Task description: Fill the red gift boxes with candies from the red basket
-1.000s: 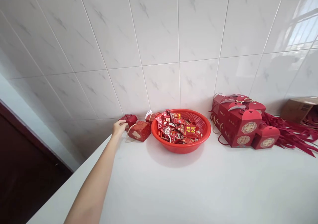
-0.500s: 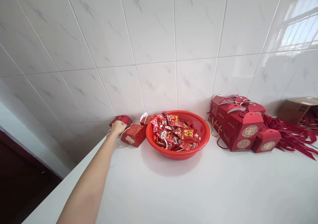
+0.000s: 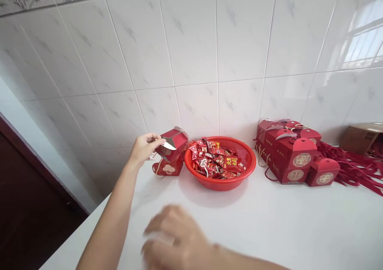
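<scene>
My left hand (image 3: 143, 149) pinches a flap of a red gift box (image 3: 178, 139), whose top stands unfolded and whose body tilts above the table. Just beneath it rests another red box (image 3: 176, 167) with a pale cloud-shaped label and a cord handle. My right hand (image 3: 182, 238), smeared by motion, hovers low over the table in front. Its fingers are curved and apart, with nothing in them. To the right of the held box stands a red plastic basket (image 3: 220, 185) full of wrapped candies (image 3: 218, 160).
Stacked red gift boxes (image 3: 284, 154) with gold round emblems stand at the right against the tiled wall (image 3: 239, 102). Beside them lie dark red ribbons (image 3: 350, 166) and a cardboard box (image 3: 359, 138). The white table (image 3: 269, 226) ends at the left.
My left hand has lifted a red box from the back left and moved it right, its top now unfolded. My right hand has come into view from below. The view has shifted.
</scene>
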A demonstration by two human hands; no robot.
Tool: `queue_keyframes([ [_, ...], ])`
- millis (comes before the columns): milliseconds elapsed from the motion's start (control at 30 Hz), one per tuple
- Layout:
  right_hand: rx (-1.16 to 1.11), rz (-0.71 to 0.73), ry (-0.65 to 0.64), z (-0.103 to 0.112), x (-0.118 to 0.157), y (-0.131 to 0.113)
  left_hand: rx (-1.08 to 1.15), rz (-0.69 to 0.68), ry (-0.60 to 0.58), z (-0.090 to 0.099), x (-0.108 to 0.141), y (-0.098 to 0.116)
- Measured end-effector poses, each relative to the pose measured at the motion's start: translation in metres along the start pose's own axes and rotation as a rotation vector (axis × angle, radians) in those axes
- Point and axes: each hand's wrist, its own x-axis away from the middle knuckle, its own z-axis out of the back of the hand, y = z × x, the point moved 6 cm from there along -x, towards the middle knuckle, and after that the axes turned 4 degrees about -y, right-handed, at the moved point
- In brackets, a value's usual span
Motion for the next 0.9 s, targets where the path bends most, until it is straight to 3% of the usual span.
queue_keyframes([
  [67, 0.068, -0.260, 0.288, 0.054, 0.001, 0.031, 0.035, -0.057, -0.125, -0.017, 0.021, 0.020],
  [133, 0.170, -0.395, 0.424, 0.102, 0.009, 0.050, 0.044, -0.089, -0.273, -0.037, 0.043, 0.033],
  [200, 0.203, -0.521, 0.373, 0.133, 0.021, 0.066, 0.043, -0.086, -0.401, -0.056, 0.062, 0.041],
  [267, 0.158, -0.640, 0.275, 0.150, 0.035, 0.077, 0.059, -0.075, -0.502, -0.074, 0.077, 0.046],
  [467, 0.063, -0.836, 0.016, 0.167, 0.062, 0.089, 0.178, -0.099, -0.648, -0.102, 0.103, 0.055],
  [633, 0.035, -0.953, -0.114, 0.169, 0.070, 0.093, 0.227, -0.058, -0.712, -0.111, 0.111, 0.042],
  [767, 0.025, -1.007, -0.223, 0.168, 0.076, 0.092, 0.137, -0.062, -0.759, -0.115, 0.108, 0.029],
  [833, 0.037, -1.004, -0.245, 0.170, 0.078, 0.091, 0.032, -0.134, -0.698, -0.115, 0.111, 0.032],
  [900, 0.063, -0.976, -0.271, 0.173, 0.079, 0.090, -0.091, -0.297, -0.521, -0.113, 0.124, 0.045],
])
